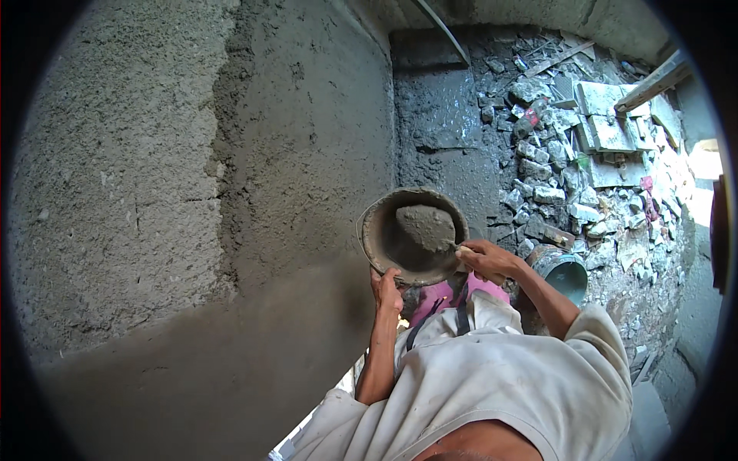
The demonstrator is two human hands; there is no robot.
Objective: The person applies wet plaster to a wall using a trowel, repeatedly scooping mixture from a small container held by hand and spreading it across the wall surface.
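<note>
A round bucket, its rim caked with mortar, is held in front of me beside the wall. My left hand grips its near rim, with the thumb over the edge. My right hand is closed round the handle of a trowel, whose blade is inside the bucket. Grey mortar covers the blade, so little of its metal shows. The bucket's bottom is in shadow, and I cannot tell how much mortar lies there.
On my left stands a wall, with wet mortar next to rougher, drier plaster. Broken rubble and tiles cover the floor to the right. A second bucket stands by my right forearm. A wooden beam slants in at upper right.
</note>
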